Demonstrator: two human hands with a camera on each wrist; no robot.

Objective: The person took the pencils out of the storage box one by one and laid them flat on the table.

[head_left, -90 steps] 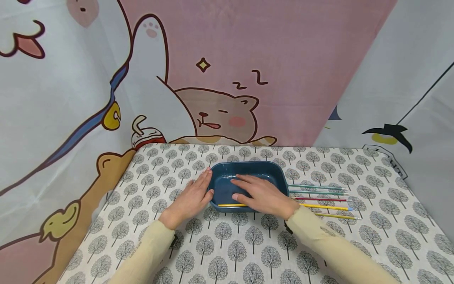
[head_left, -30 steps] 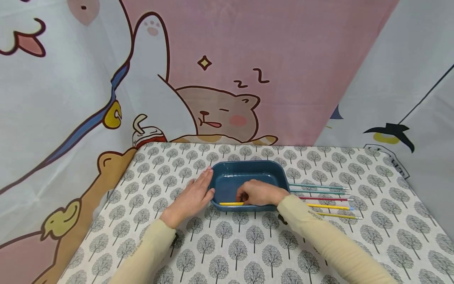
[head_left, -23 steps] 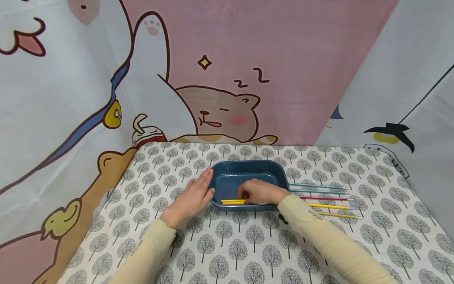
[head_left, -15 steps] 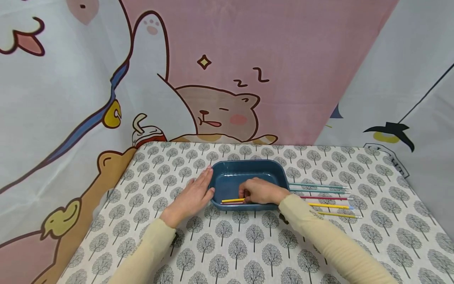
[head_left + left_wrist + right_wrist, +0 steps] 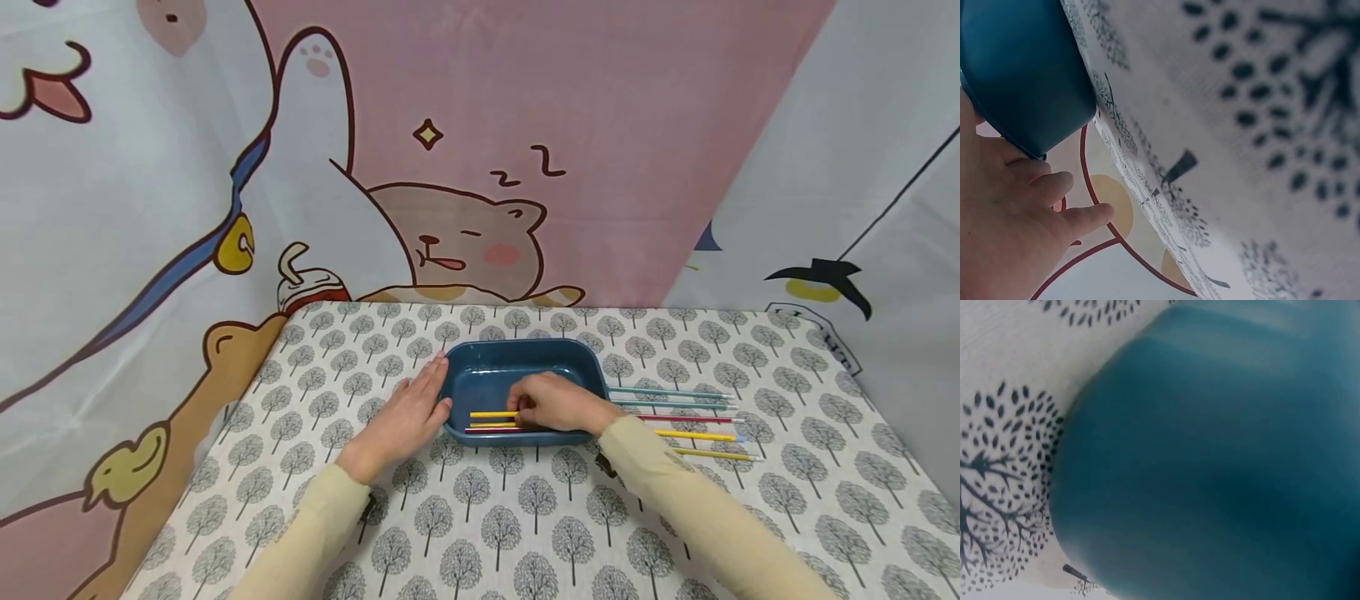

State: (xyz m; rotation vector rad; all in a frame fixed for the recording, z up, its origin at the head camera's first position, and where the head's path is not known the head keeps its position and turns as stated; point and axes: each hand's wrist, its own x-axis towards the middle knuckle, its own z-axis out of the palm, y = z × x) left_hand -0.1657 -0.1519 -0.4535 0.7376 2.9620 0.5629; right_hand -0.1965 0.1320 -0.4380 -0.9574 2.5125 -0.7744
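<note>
A dark blue rectangular dish (image 5: 480,382) sits on the table, with its wall filling much of the right wrist view. Straight fingers of my left hand (image 5: 401,417) rest against its left rim; the left wrist view shows the same hand (image 5: 1016,212) at the dish wall (image 5: 1029,69). Inside the dish, my right hand (image 5: 558,402) has curled fingers and pinches a yellow pencil (image 5: 491,414). Nearer the front wall lie a second yellow pencil (image 5: 487,425) and a dark red pencil (image 5: 491,431). The right hand hides their right ends and its own fingertips.
To the dish's right, several pencils lie roughly parallel on the tree-print cloth: two teal pencils (image 5: 675,392), a red pencil (image 5: 697,419), and yellow pencils (image 5: 701,436), partly covered by the right forearm. A cartoon-print curtain (image 5: 600,150) hangs behind the table.
My right hand, spread over the dish earlier, has curled its fingers and shifted a yellow pencil away from the front wall. More pencils show in the dish. The left hand has stayed in place.
</note>
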